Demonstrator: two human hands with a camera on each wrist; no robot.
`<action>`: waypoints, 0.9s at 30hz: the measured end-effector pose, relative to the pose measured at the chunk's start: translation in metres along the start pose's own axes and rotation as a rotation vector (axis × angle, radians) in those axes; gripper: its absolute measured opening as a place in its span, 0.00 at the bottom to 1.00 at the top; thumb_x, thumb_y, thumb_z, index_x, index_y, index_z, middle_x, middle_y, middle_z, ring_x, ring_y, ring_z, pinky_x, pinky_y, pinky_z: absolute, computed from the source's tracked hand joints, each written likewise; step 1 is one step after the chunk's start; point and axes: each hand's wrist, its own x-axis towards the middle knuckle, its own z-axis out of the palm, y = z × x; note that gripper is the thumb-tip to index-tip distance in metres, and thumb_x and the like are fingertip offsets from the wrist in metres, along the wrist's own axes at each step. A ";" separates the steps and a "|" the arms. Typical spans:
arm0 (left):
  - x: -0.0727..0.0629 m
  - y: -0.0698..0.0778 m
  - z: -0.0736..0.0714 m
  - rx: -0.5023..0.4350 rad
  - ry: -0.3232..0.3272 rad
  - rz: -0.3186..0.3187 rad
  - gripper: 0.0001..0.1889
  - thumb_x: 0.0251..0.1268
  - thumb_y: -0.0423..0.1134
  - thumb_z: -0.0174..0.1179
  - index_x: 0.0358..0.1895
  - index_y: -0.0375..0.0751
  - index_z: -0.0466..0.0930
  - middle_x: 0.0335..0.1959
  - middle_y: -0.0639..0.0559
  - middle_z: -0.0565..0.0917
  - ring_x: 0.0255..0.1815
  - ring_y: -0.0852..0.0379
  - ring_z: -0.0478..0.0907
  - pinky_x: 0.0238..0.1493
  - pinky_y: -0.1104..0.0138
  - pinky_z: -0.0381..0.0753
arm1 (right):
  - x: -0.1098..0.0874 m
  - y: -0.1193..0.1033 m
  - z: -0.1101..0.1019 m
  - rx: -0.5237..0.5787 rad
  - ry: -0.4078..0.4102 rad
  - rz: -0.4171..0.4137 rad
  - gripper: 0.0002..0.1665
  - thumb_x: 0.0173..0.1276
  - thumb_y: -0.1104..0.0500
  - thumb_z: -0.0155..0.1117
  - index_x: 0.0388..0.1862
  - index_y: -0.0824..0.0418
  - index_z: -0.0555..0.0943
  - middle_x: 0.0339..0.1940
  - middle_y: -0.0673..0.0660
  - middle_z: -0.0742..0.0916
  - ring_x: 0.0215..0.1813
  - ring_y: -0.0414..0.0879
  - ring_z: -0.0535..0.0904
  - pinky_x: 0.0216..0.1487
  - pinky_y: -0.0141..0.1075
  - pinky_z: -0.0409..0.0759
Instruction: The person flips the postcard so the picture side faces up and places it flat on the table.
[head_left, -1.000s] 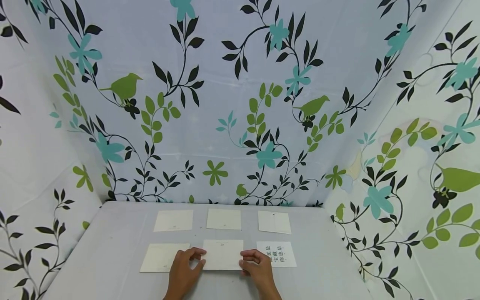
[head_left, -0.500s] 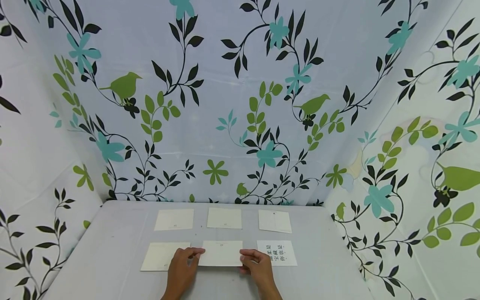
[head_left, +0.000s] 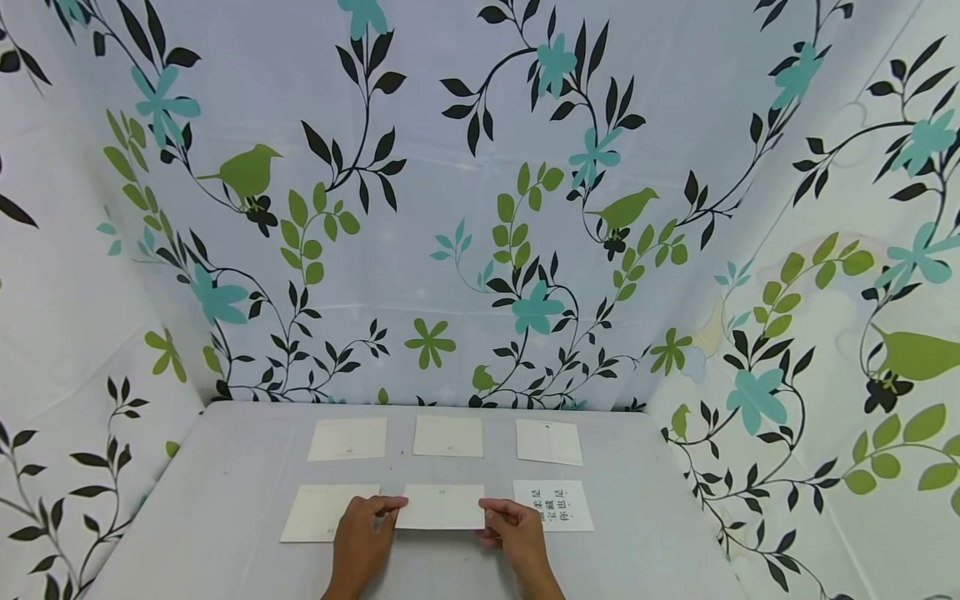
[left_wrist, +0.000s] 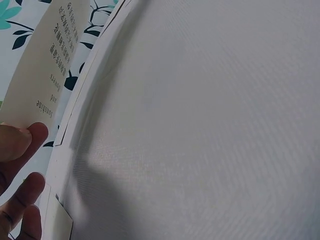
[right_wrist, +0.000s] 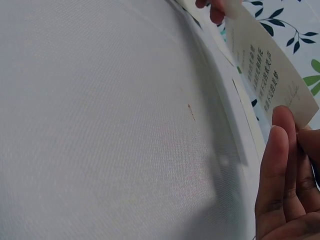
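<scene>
A cream card [head_left: 440, 508] is held between both hands at the front middle, its near edge lifted from the table. My left hand [head_left: 363, 537] pinches its left edge between thumb and fingers. At the right edge, my right hand [head_left: 517, 537] grips it the same way. Both wrist views show print on the underside of the card [left_wrist: 45, 65], with Chinese lines and the words "Sunshine and flowers". Beside the right hand lies a white card [head_left: 566, 505] with large Chinese characters, partly covered by the fingers. Left of the left hand is a blank-looking card [head_left: 311, 512], partly hidden.
Farther back, a row of cream cards lies on the table: a left card [head_left: 348, 439], a middle card [head_left: 448, 437] and a right card [head_left: 549, 442]. The white-covered table [head_left: 210, 517] ends at a floral curtain [head_left: 450, 208], with more fabric at both sides.
The card's near edge has risen off the table, tilting the card so it looks shorter from above. Both hands keep their hold and have barely moved.
</scene>
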 end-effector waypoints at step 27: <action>0.003 0.001 0.002 -0.011 -0.013 -0.004 0.10 0.65 0.32 0.73 0.38 0.56 0.91 0.33 0.64 0.87 0.40 0.61 0.76 0.43 0.65 0.74 | 0.001 0.005 -0.002 -0.036 0.052 -0.034 0.11 0.70 0.60 0.74 0.50 0.59 0.90 0.44 0.55 0.92 0.39 0.45 0.88 0.40 0.37 0.87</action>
